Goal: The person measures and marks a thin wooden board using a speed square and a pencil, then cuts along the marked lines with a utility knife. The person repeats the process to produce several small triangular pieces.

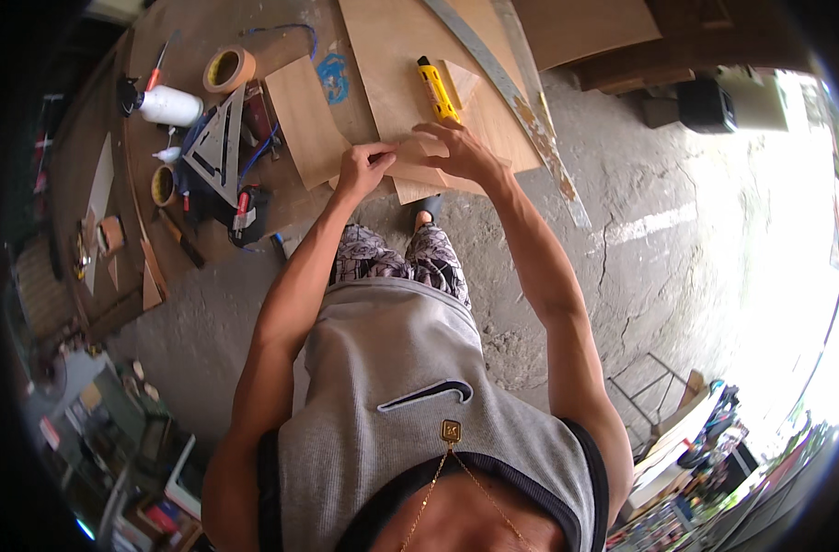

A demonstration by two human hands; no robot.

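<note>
A person stands at the near edge of a worktable [208, 28], both bare hands raised close together over its near right part. The left hand [364, 168] pinches narrowly, thumb and fingertips closed on the left end of a thin wooden piece [415, 149]. The right hand [465, 155] arches over that piece's right end with its fingers partly spread; whether it grips or only touches cannot be told. The thin wooden piece lies between the two hands, just above other pale boards at the table's near edge.

Just beyond the right hand, a yellow tool [435, 89] with a black far end rests beside a small wooden block [461, 83] on a large wooden sheet [383, 46]. To their right, a long metal straightedge [541, 133], blotched with worn paint, runs from far left to near right. Left of the sheet lies a rectangular board [295, 101].

Farther left are a triangular metal square [233, 115], a white bottle [171, 107], an orange-handled screwdriver [153, 81] and a tape roll [245, 72]. Cracked concrete floor [567, 294] spreads to the right.
</note>
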